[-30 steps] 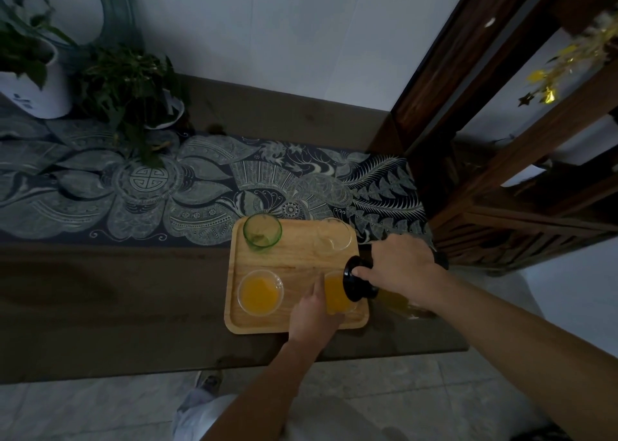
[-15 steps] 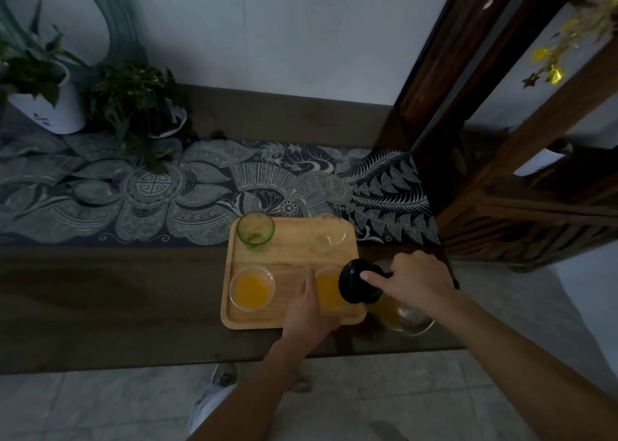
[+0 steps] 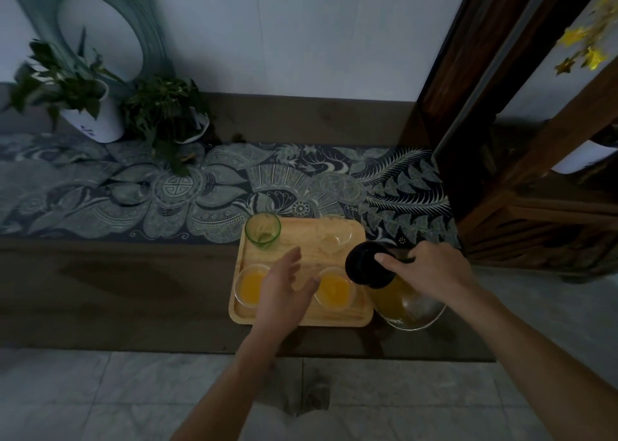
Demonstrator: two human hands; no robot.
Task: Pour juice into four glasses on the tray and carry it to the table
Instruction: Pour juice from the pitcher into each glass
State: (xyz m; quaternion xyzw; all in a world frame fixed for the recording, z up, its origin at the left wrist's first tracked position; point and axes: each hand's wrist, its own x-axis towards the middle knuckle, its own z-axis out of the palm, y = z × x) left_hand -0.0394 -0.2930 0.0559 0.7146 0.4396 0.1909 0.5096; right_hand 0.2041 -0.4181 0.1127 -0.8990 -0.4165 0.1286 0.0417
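Half a second ago our left hand (image 3: 284, 290) was closed around the near right glass (image 3: 334, 290); now it has let go and is lifted over the middle of the wooden tray (image 3: 302, 318), with the fingers spread wide and holding nothing. It hovers between the two near glasses, and we cannot tell if the thumb touches the rim of the right one. Our right hand (image 3: 431, 270) has pulled the jug (image 3: 406, 302) back to the right, so it is now just beside the right edge of the tray and more upright than before. This hand is wrapped around the top part of the jug, and the index finger lies across the black lid (image 3: 368, 265).

On the tray there are four glasses. The near left glass (image 3: 249, 288) and the near right glass both have orange juice inside. The green glass (image 3: 263, 231) at the far left corner and the clear glass (image 3: 334, 236) at the far right corner look empty. The tray lies on the dark wooden table (image 3: 117, 290), with its far edge on the patterned runner (image 3: 200, 193). Two potted plants (image 3: 110, 106) stand at the far left, near the wall.
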